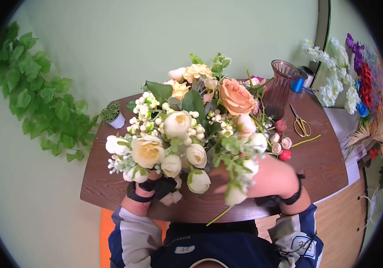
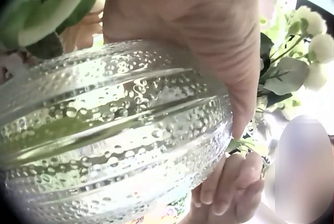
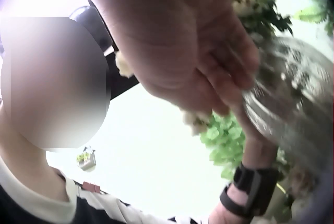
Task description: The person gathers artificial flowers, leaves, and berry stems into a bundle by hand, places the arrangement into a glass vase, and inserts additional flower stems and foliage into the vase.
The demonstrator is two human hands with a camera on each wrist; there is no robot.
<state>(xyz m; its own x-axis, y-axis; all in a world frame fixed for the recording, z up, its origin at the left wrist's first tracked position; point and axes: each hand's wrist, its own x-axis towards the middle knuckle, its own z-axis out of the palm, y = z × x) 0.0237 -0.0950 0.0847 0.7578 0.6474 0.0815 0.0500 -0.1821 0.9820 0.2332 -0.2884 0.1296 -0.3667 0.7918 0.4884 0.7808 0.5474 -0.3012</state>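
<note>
At the table [image 1: 323, 169], left hand [image 2: 188, 18] gripped glass vase [image 2: 120, 135]; right hand [image 3: 190, 52], hold unclear; slackening risked top-heavy blooms [image 1: 177, 124] tipping it.

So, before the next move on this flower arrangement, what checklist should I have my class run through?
1. Left hand steadying the glass vase: ok, curled against it.
2. Right hand securely gripping a stem: cannot tell, blurred and partly hidden.
3. Scissors away from both hands: ok, lying on the table.
4. Table free of loose stems: not ok, a green stem lies near the scissors.
5. Tall vase upright: ok, standing.
</note>
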